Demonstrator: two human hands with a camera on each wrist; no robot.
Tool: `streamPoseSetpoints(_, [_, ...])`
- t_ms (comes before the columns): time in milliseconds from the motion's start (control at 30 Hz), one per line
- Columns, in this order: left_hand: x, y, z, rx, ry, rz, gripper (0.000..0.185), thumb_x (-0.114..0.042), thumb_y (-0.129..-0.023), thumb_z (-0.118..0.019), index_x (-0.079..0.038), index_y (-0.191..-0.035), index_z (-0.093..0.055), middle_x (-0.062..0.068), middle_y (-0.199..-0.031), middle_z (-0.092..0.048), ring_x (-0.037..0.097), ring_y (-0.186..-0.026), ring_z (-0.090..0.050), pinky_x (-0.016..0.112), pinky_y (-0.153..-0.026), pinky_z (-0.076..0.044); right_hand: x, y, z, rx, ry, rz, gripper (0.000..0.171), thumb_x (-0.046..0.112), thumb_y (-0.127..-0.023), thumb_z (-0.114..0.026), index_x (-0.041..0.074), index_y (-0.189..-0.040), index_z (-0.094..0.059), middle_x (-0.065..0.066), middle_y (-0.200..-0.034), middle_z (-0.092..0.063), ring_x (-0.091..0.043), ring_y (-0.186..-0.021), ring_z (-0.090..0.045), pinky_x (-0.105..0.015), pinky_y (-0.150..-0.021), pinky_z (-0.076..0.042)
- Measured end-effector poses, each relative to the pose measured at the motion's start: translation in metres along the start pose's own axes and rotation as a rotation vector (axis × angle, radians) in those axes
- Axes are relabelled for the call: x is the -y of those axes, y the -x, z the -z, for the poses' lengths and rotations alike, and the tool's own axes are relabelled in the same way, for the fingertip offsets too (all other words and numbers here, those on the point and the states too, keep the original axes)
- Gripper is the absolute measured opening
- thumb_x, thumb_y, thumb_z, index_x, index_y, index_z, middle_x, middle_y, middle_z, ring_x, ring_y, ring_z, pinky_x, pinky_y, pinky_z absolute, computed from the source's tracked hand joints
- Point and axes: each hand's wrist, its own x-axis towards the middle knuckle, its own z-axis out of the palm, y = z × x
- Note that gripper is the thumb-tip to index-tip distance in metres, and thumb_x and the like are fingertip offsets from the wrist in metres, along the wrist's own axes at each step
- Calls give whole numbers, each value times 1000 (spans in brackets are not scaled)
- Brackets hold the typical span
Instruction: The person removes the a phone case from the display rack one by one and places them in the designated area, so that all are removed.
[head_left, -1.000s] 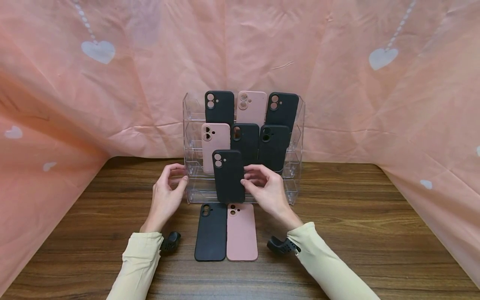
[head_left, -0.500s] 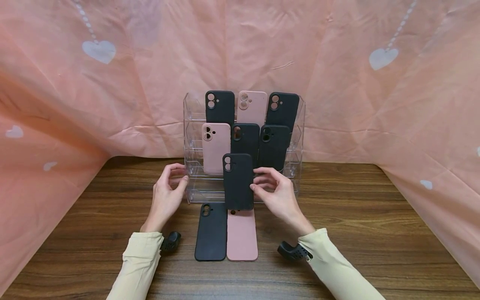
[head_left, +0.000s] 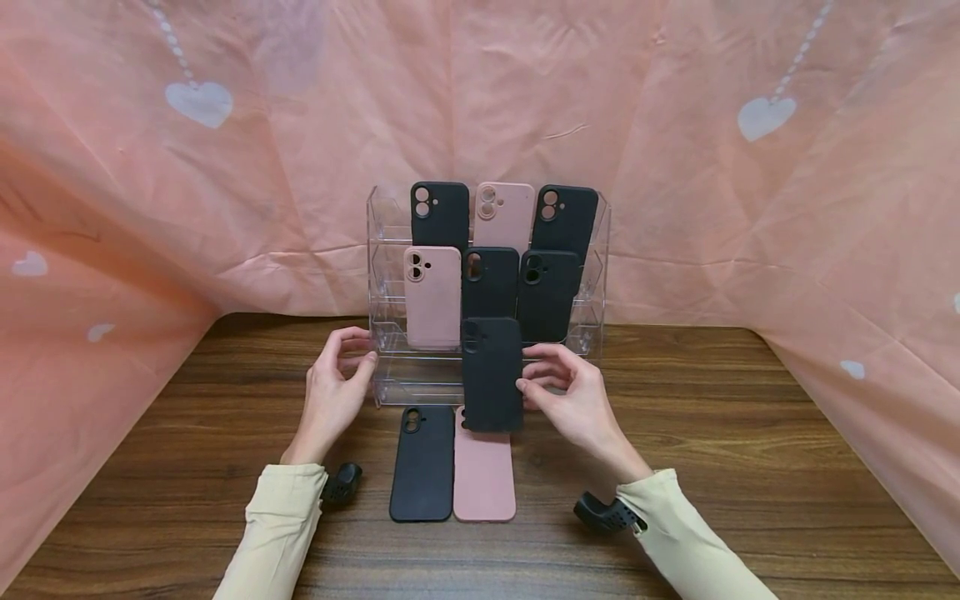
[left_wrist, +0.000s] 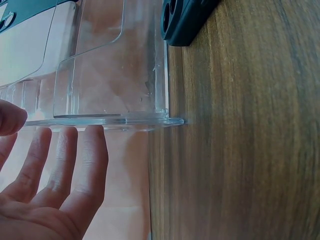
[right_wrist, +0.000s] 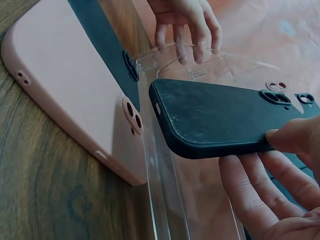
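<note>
My right hand (head_left: pixel 573 400) pinches a black phone case (head_left: pixel 492 379) by its right edge, thumb in front and fingers behind. This case is upright before the lower tiers of a clear plastic tiered rack (head_left: pixel 416 392), apart from the table in the right wrist view. Its lower end overlaps the top of a pink phone case (head_left: pixel 484 479) on the table. Fingertips and thumb of my left hand (head_left: pixel 335 392) grip the rack's left side edge; the left wrist view shows the fingers (left_wrist: pixel 92 160) against the clear side panel (left_wrist: pixel 110 121).
Flat beside the pink case lies another black phone case (head_left: pixel 422 467). Higher tiers bear several cases, among them a pink one (head_left: pixel 432 296) and a black one (head_left: pixel 566 212). Pink cloth (head_left: pixel 675 167) hangs behind and at both sides of the wooden table (head_left: pixel 712 458).
My right hand has carried the black phone case rightward and down, toward me, from the rack's lower front to over the pink case's top. My left hand stays at the rack's side.
</note>
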Motion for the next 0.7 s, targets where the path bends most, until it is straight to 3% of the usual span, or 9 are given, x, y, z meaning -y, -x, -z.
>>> streamPoseSetpoints(367, [0,0,0,-1,-9,2,31,-10,-98,-64,-15,-128,-59,13,-121,-69,30,-102,-74,21,-63,-58,-4,10,11,13,1,-62,43,-8,-87,-73,3,-126,-63,-28,-100,-71,-10,-79,-74,-50,-70,-64])
streamPoseSetpoints(700, [0,-1,0,0,-10,1,31,-11,-98,-64,-16,-128,-59,12,-121,-69,30,-102,-74,21,-64,-58,-6,18,23,50,-2,-104,45,-7,-87,-74,3,-129,-60,-20,-99,-73,-11,-80,-75,-50,-70,-64])
